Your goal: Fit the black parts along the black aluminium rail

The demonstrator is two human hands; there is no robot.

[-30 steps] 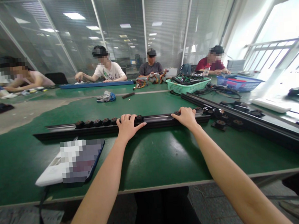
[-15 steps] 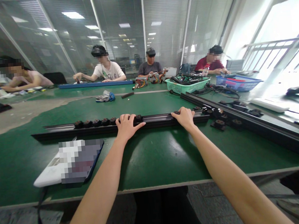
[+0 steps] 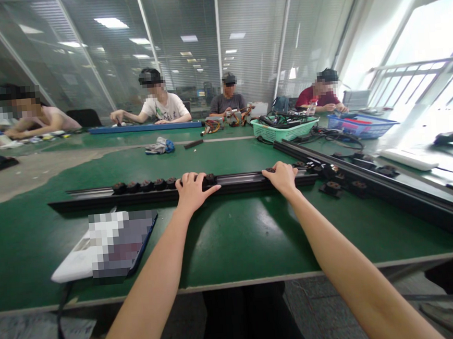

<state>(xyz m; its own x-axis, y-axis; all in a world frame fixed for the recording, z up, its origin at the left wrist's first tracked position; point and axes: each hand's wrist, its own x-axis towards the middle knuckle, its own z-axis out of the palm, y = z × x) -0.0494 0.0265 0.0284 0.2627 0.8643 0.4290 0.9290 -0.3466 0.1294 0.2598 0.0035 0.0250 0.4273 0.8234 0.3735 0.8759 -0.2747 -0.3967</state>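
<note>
A long black track rail (image 3: 243, 185) lies across the table in front of me, with a shiny channel along its top. Several black socket-like modules (image 3: 146, 185) sit in a row in its left half. My left hand (image 3: 191, 191) is closed over the rail at the right end of that row, fingers over the far side and thumb along the near edge. Further right, my right hand (image 3: 284, 177) grips a small black socket-like module (image 3: 270, 170) at the channel, largely hidden by the fingers.
A second black rail (image 3: 401, 195) slants along the right, with loose black modules (image 3: 332, 188) beside it. A white device and phone (image 3: 74, 260) lie front left. Behind are a green basket (image 3: 286, 131), a blue basket (image 3: 380, 128), a glove (image 3: 160, 146) and several people (image 3: 162, 109).
My right hand has shifted slightly to the right along the rail. My left hand and the row of modules stay in place.
</note>
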